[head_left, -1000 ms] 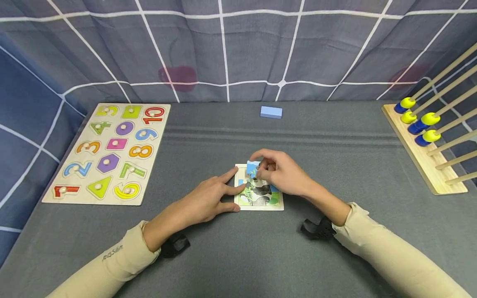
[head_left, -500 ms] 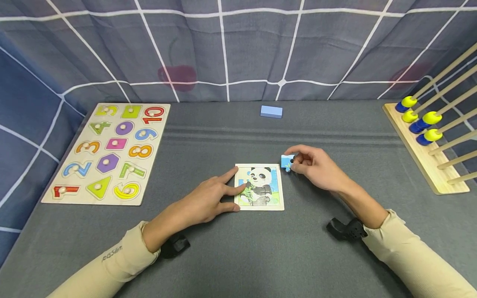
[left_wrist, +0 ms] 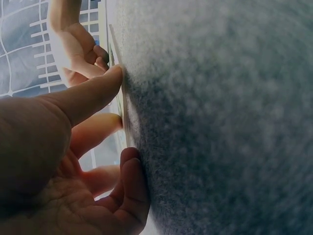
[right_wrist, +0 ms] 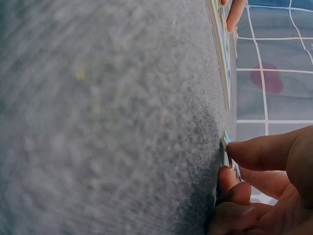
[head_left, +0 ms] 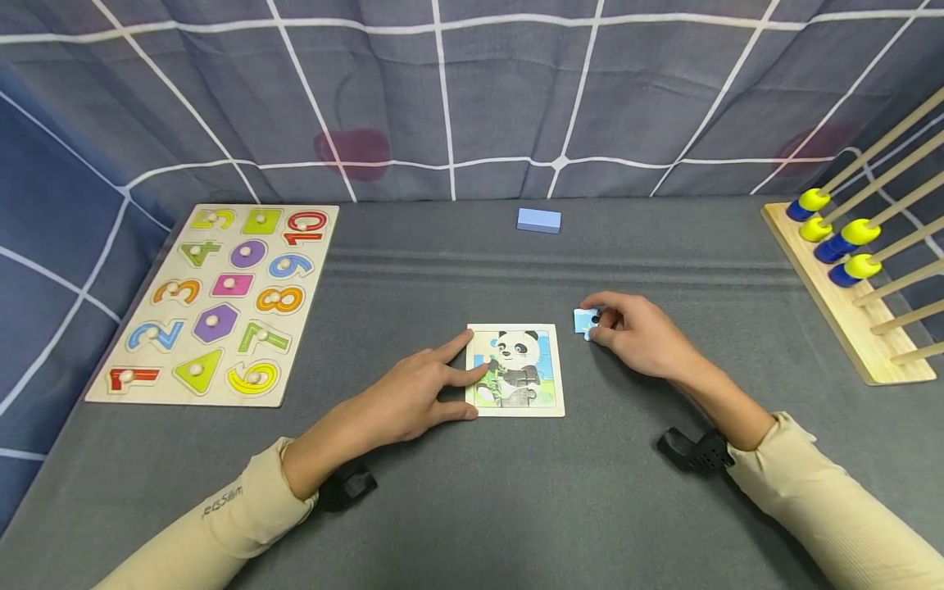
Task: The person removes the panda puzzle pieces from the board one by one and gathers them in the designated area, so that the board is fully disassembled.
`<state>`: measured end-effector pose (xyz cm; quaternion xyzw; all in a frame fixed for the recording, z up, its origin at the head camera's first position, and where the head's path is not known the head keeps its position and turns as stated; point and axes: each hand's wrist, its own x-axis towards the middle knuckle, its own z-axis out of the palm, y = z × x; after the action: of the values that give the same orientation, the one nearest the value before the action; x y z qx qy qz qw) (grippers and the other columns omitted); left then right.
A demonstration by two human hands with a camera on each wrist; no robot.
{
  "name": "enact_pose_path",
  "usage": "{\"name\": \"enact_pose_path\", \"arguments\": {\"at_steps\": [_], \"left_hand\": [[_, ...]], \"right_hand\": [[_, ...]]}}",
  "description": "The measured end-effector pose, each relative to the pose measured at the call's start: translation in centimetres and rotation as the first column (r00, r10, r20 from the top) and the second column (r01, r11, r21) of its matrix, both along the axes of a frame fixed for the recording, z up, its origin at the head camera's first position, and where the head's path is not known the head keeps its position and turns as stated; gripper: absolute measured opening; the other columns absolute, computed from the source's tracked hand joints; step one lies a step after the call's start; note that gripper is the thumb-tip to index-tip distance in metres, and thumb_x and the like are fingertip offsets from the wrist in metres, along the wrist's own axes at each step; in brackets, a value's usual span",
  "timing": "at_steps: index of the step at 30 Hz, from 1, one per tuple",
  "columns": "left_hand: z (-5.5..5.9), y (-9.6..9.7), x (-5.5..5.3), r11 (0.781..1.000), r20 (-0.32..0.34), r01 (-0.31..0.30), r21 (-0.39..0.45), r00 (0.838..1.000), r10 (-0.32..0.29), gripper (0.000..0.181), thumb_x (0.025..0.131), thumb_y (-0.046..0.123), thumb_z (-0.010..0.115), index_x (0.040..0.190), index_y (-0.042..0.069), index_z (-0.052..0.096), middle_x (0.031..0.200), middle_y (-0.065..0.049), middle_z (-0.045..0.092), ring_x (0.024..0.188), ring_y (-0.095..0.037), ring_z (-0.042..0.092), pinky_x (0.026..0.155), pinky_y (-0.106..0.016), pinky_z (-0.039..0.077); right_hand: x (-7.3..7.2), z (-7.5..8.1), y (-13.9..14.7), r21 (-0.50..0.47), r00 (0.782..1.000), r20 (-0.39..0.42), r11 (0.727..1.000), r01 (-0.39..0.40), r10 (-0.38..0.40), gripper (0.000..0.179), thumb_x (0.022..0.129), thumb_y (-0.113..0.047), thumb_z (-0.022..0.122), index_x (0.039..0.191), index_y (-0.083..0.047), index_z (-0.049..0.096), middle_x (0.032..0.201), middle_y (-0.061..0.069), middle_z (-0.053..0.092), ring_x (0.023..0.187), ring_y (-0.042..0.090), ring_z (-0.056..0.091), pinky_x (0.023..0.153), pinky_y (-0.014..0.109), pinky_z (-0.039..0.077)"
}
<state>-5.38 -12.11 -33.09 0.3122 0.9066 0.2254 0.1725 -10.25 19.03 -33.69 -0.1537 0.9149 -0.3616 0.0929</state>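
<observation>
Right hand (head_left: 637, 336) has a small light-blue jigsaw piece (head_left: 585, 320) pinched, just right of the square, pale-framed panda puzzle (head_left: 527, 373). Left hand (head_left: 406, 393) has its fingers spread, touching that puzzle's left side.

In the head view, I saw a pale board (head_left: 165, 357) lying flat at the left, fitted with knobbed coloured numerals and shapes in three columns. At the far side of the counter (head_left: 472, 508), near the curtain, lay a small blue block (head_left: 539, 220). At the right I noted a wooden base (head_left: 837, 311) with slanting rods (head_left: 907, 284); yellow beads (head_left: 860, 231) and blue beads (head_left: 829, 248) sat low on some of them. A grey-blue curtain (head_left: 501, 98) with white grid lines, marked by reddish patches (head_left: 354, 154), closed the background.
</observation>
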Motion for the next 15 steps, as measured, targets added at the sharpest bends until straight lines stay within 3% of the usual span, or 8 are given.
{"name": "enact_pose_path", "arguments": {"at_steps": [15], "left_hand": [[0.07,0.01,0.01,1.000,0.012,-0.007,-0.002,1.000,0.007,0.057,0.088,0.033,0.074,0.140,0.015,0.057,0.159,-0.020,0.022,0.131,-0.047,0.042,0.103,-0.056,0.036]], "right_hand": [[0.34,0.24,-0.26,0.072,0.999,-0.034,0.997,-0.014,0.016,0.034,0.092,-0.005,0.066,0.125,0.004,0.062,0.079,0.004,0.058,0.060,0.015,0.046,0.061,0.034,0.037]]}}
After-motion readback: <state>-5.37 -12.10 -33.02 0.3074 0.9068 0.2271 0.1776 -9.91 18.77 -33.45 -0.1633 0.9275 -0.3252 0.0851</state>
